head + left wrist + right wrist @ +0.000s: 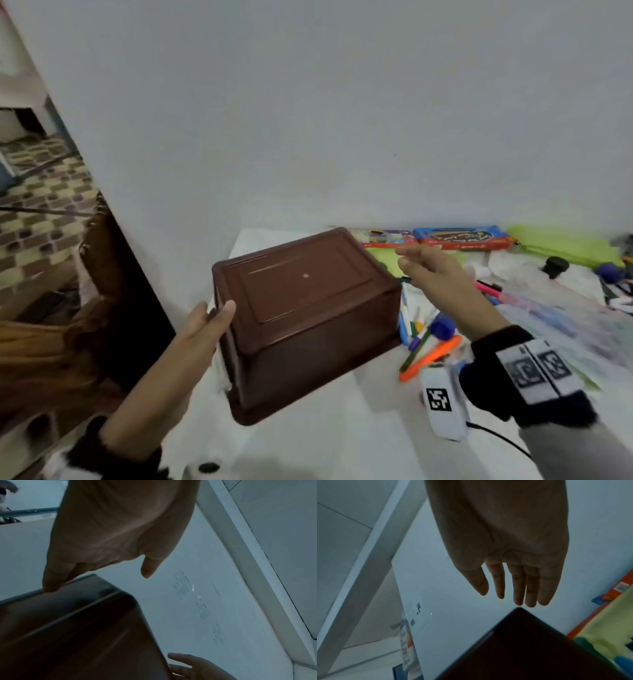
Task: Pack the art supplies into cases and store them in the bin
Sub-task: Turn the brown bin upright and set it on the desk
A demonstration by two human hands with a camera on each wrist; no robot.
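Bin [301, 308], brown plastic, is upside down and tilted above the near-left edge of the tabletop [342, 428]; our left hand [205, 325] grips its left side, fingers curled onto the base edge, while our right hand [435, 270] hovers just right of the bin, fingers relaxed and holding nothing. We judge this the preparatory step: loose markers [421, 342] lie right of the bin, unpacked. Next we need both hands to turn it upright and set it down.

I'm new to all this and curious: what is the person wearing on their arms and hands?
Both hands are bare. The right wrist wears a black band with white tags printed in black square patterns; a white block with the same kind of marking sits beside it, a thin black cable trailing away. Below is a grey sleeve. The left forearm ends in a dark fuzzy cuff.
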